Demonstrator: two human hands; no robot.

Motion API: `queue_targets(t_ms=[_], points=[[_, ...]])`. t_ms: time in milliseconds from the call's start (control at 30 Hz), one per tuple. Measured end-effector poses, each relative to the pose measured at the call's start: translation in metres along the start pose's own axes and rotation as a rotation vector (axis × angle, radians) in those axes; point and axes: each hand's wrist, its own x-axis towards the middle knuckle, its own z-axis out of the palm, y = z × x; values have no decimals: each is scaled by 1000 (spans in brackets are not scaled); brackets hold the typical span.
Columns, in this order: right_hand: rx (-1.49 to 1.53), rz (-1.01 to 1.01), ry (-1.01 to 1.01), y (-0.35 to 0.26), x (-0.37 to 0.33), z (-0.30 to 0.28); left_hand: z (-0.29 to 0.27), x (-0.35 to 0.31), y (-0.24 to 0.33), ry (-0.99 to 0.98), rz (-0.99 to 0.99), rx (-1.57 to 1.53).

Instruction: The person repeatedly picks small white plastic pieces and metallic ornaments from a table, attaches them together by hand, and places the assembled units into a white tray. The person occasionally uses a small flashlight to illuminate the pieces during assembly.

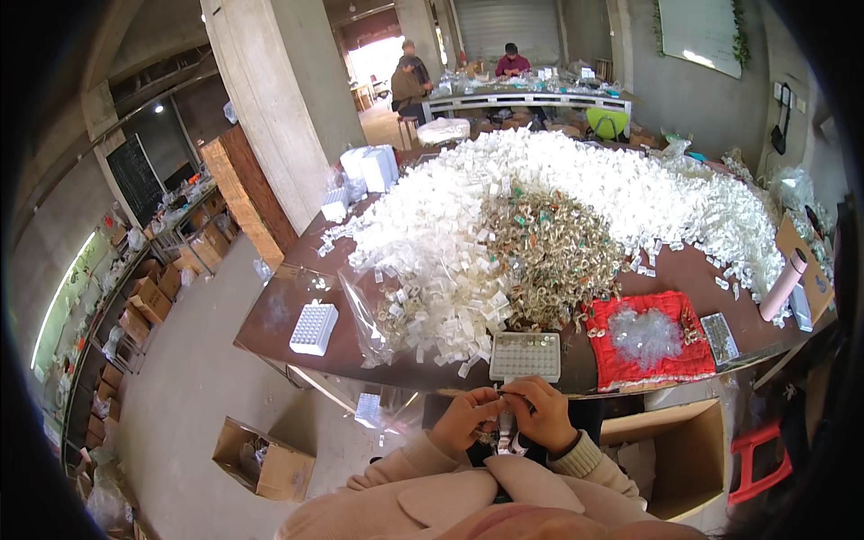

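My left hand [467, 419] and my right hand [544, 415] meet in front of me at the table's near edge. Both have their fingertips pinched together on something small that I cannot make out. A shiny, silvery bit shows just below the fingers. Right beyond the hands lies a pale compartment tray [496, 358] with rows of small round cells. Behind it rises a heap of tan, ring-like pieces [549, 256], with a few green and orange bits among them. Around that heap spreads a large pile of small clear-white plastic pieces [423, 211].
A red cloth [634, 373] bearing clear bits lies right of the tray, beside a small clear tray [719, 337]. At left sits a white gridded block [313, 328]. Cardboard boxes [265, 461] [670, 450] and a red stool [759, 459] stand below. Other people sit at a far table [531, 97].
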Motion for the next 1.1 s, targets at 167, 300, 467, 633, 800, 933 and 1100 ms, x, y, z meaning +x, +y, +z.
queue_targets(t_ms=[167, 300, 467, 633, 800, 933, 1100], points=[[142, 211, 80, -6, -8, -9, 4, 4, -13, 112, 102, -170], [288, 434, 54, -5, -16, -5, 8, 6, -19, 189, 215, -126], [687, 516, 145, -1, -20, 2, 14, 8, -26, 241, 338, 38], [668, 454, 196, 7, -22, 3, 9, 14, -31, 247, 374, 46], [536, 484, 208, 10, -23, 7, 8, 15, -35, 229, 441, 83], [436, 472, 196, 10, -22, 7, 10, 13, -34, 252, 431, 143], [463, 496, 173, 12, -20, 8, 8, 13, -31, 267, 397, 255]])
